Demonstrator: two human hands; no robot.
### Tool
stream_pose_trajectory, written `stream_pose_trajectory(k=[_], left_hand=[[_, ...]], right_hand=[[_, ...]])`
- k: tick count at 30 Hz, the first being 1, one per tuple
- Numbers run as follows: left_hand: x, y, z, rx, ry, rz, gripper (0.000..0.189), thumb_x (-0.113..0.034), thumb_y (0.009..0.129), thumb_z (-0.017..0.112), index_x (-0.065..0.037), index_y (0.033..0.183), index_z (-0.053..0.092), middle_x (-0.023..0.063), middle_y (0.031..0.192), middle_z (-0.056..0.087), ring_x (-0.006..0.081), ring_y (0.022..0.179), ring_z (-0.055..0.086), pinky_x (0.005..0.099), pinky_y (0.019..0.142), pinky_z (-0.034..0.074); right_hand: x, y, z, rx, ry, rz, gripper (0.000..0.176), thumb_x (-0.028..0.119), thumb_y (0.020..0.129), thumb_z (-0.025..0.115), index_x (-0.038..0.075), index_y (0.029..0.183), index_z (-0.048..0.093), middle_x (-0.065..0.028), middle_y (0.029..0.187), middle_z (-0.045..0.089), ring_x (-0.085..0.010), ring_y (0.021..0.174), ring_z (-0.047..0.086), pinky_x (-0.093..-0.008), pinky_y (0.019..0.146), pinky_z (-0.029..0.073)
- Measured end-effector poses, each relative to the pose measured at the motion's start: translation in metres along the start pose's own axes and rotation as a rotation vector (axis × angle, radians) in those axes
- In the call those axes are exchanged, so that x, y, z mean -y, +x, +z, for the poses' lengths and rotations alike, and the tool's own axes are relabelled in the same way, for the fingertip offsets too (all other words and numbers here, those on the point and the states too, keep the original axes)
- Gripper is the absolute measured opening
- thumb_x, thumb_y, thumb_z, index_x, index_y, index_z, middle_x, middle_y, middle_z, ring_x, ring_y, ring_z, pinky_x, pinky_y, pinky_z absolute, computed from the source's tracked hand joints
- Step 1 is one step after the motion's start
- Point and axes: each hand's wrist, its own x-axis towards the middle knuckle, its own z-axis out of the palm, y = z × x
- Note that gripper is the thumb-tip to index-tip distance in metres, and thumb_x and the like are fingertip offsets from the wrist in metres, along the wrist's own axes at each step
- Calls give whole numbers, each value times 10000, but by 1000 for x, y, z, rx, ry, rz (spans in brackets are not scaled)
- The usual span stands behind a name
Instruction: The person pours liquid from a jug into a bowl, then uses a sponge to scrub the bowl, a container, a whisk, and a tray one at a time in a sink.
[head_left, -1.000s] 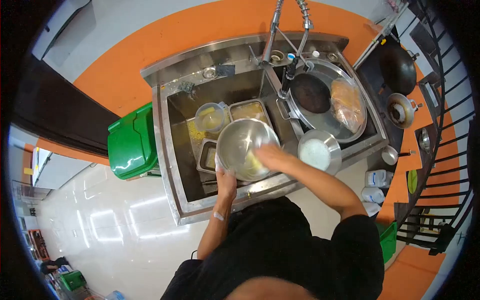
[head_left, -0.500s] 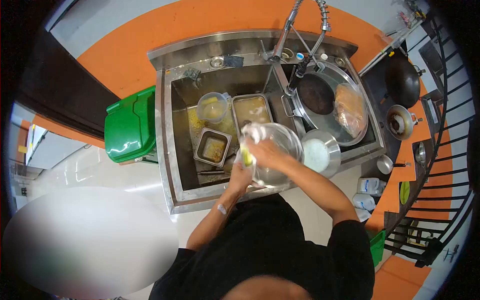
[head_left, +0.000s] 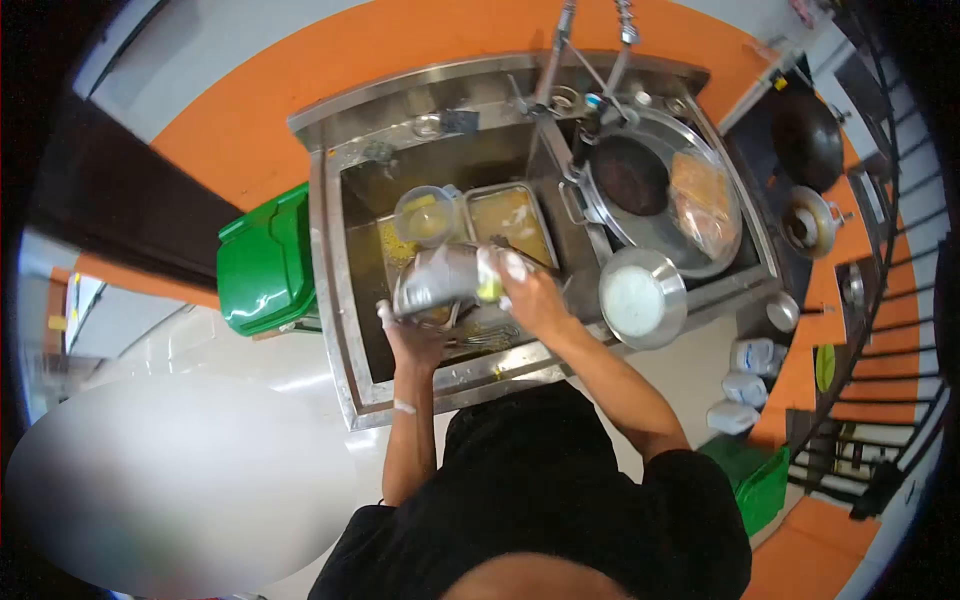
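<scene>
Over the left basin of the steel sink, a round steel bowl is turned on its side, its outside facing the camera. My left hand grips the bowl's lower left rim from below. My right hand presses a yellow-green sponge with suds against the bowl's right side. Under the bowl the basin holds a small steel tray, mostly hidden, and some utensils.
A plastic jug and a rectangular steel pan sit at the back of the basin. The right basin holds a large round pan and a bagged food item. A foam-filled bowl rests on the rim. A green bin stands left.
The bowl has moved left from the basin divider and tipped onto its side. My left hand shifted left under its rim; my right hand with the sponge followed to its outer side.
</scene>
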Motion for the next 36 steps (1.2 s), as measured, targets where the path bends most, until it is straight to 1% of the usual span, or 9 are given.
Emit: stream_pose_trajectory(k=[2,4,8,16,23,26,27,33,36], left_hand=[[11,53,-79,289,-85,112,452,-401,936,412,-41,1205,467,142,1173,531,276,1088,532,452,980,410],[13,5,-53,350,643,965,473,-286,885,545,4,1244,444,103,1239,502,251,1129,492,420,995,374],[-5,22,-27,289,-309,167,334,-147,903,450,12,1189,516,148,1201,551,266,1071,556,424,995,414],[36,38,-23,74,-365,475,302,-223,986,383,-22,1092,581,89,1021,633,234,915,598,396,847,479],[44,16,-11,94,-517,354,295,-255,952,437,-73,1140,572,87,1118,616,254,1011,594,433,925,462],[28,5,-9,196,-414,235,325,-288,954,405,-80,1163,542,110,1166,587,254,1055,575,443,949,451],[31,20,-24,239,-378,252,323,-271,954,396,-72,1179,515,124,1193,564,267,1092,553,448,957,445],[-2,-5,8,313,-279,487,356,-148,877,487,18,1192,498,164,1178,566,299,1104,548,436,990,417],[-12,-3,7,96,-142,572,287,-132,924,462,29,1158,502,151,1123,583,260,1022,583,386,909,472]], right_hand=[[-17,-5,22,-202,73,-301,696,35,775,564,222,1410,348,-205,1062,618,-357,829,649,-436,754,537],[-24,-11,30,-110,204,-236,667,23,776,574,208,1391,394,-193,1167,581,-346,996,600,-407,852,504],[-25,-8,23,-19,297,-82,550,-69,751,553,53,1285,505,-189,1234,555,-311,1113,552,-332,958,410],[-44,15,84,33,1698,679,416,58,845,488,37,1260,475,-60,1068,589,-208,968,577,-392,869,460],[-60,4,99,443,2485,514,403,74,832,519,34,1233,517,-119,1213,570,-278,1094,556,-433,958,459],[-51,-14,91,313,2222,877,350,62,743,634,86,1089,587,-44,914,632,-181,749,619,-338,698,549],[-45,-12,84,301,2221,535,388,91,742,677,77,1116,580,-41,835,615,-157,690,593,-303,614,537],[-57,14,14,769,1606,621,430,73,771,674,55,1180,541,-77,965,639,-204,795,635,-288,709,536],[-55,15,-6,342,1187,201,422,58,762,690,21,1163,561,-93,1004,642,-210,906,625,-313,797,508]])
